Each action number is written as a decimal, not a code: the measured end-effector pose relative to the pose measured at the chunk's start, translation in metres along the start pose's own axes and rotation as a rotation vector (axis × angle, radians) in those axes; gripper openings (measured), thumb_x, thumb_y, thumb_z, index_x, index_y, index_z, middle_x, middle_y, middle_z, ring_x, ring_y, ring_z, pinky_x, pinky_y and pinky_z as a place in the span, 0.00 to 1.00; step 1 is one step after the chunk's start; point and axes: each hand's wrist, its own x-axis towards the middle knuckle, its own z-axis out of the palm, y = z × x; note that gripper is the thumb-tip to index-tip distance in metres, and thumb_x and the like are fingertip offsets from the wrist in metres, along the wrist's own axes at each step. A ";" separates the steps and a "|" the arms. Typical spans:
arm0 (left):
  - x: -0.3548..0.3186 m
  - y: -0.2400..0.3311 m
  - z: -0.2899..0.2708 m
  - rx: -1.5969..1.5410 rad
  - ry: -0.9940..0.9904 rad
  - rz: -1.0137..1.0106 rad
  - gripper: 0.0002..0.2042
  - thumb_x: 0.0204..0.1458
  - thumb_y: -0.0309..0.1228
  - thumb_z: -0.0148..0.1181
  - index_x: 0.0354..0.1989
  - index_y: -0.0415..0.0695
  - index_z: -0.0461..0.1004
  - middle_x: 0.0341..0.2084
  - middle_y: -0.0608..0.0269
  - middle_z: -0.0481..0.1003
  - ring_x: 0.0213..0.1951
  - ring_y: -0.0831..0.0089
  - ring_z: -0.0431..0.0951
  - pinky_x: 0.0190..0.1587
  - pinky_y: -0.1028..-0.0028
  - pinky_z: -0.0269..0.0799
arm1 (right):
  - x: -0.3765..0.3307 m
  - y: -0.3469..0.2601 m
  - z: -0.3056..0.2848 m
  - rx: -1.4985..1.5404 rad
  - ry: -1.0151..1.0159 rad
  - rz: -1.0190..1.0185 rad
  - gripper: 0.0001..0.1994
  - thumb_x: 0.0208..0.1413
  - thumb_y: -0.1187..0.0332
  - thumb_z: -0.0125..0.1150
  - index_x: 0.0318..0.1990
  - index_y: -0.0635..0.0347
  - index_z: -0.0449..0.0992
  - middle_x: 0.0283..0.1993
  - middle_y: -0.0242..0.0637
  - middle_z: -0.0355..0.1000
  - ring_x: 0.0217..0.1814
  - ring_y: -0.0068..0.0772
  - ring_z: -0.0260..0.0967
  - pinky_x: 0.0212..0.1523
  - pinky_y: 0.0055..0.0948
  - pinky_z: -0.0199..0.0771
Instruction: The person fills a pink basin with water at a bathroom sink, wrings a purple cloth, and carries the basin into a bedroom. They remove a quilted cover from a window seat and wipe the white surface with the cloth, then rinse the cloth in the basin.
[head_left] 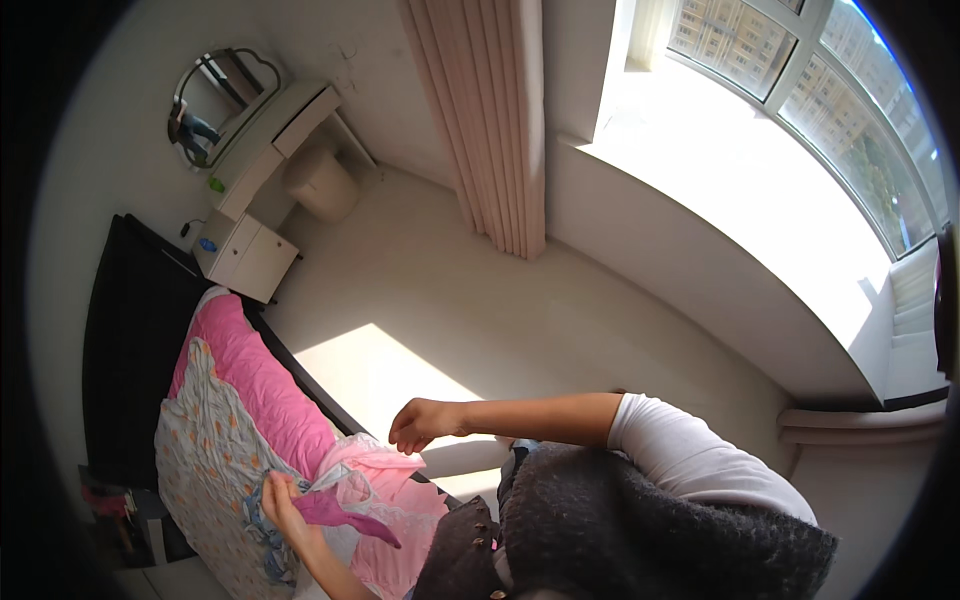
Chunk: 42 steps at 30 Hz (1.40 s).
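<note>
Person is standing at the bed (pixel 215 470), working on loose cloth at its near edge. Left hand (pixel 283 505) is closing around a purple cloth (pixel 345 515), lifting it off the pink quilt (pixel 265 395). Right hand (pixel 420 422) is hovering just above a crumpled pink cloth (pixel 385 470), fingers curled, seemingly holding nothing. Looks early on: both cloths are lying bunched, nothing folded yet.

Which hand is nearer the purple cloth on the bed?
Left. The left hand grips one end of the purple cloth. The right hand hovers above it over the pink quilt, not touching the cloth.
</note>
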 end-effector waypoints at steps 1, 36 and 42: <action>0.006 -0.011 0.072 0.036 -0.098 0.088 0.13 0.59 0.33 0.50 0.22 0.43 0.65 0.17 0.75 0.57 0.22 0.85 0.54 0.25 0.83 0.48 | -0.027 0.002 -0.023 0.075 0.116 -0.051 0.13 0.58 0.68 0.53 0.47 0.67 0.72 0.39 0.40 0.73 0.43 0.30 0.73 0.45 0.27 0.75; -0.431 -0.075 0.955 0.308 -1.492 0.014 0.06 0.55 0.29 0.55 0.31 0.40 0.73 0.19 0.72 0.68 0.21 0.84 0.67 0.26 0.83 0.69 | -1.018 0.164 -0.179 0.227 2.471 -0.389 0.07 0.48 0.74 0.60 0.34 0.68 0.74 0.27 0.30 0.70 0.32 0.18 0.66 0.34 0.23 0.69; -0.604 -0.027 1.081 0.305 -1.970 0.180 0.07 0.53 0.29 0.55 0.33 0.37 0.73 0.26 0.66 0.73 0.29 0.79 0.71 0.34 0.77 0.70 | -1.104 0.214 -0.183 0.328 2.874 -0.580 0.10 0.51 0.74 0.57 0.40 0.67 0.72 0.33 0.33 0.71 0.34 0.23 0.68 0.37 0.26 0.71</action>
